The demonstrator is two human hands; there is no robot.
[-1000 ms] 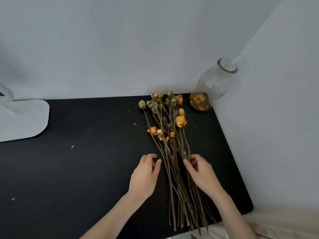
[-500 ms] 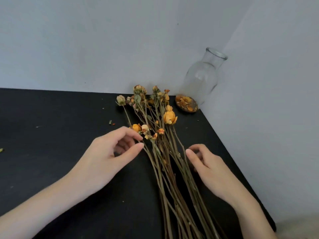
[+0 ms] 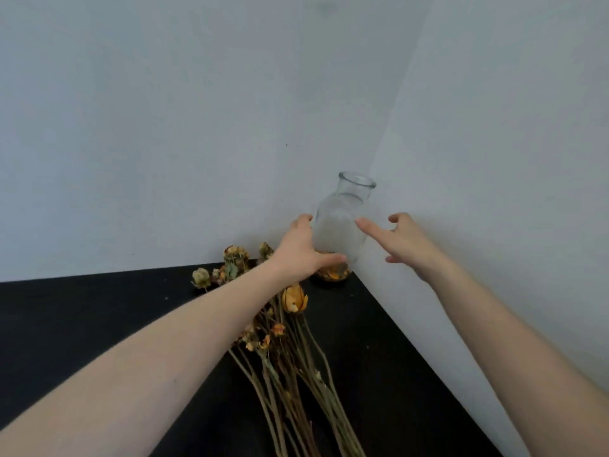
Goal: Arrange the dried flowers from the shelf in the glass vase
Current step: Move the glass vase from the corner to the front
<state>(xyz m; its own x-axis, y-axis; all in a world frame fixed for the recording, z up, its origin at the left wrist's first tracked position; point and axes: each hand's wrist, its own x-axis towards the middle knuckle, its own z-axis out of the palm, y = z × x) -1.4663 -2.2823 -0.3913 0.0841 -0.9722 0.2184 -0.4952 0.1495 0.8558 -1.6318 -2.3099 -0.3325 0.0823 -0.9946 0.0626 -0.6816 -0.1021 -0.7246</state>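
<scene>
A clear glass vase [image 3: 342, 222] with dried orange petals in its bottom stands in the far corner of the black shelf [image 3: 82, 318]. My left hand [image 3: 301, 250] grips the vase's lower body, thumb in front and fingers round its left side. My right hand [image 3: 400, 240] hovers just right of the vase with fingers spread, not touching it as far as I can see. A bunch of dried flowers [image 3: 286, 328] with long brown stems and yellow-orange heads lies flat on the shelf below my left forearm, which hides part of it.
Two pale walls meet in the corner right behind the vase. The shelf's right edge runs along the right wall. Small crumbs of dried petals lie scattered on the black surface.
Both hands have left the flower stems and reached forward to the vase. My left hand has taken hold of it. The view has tilted up toward the corner.
</scene>
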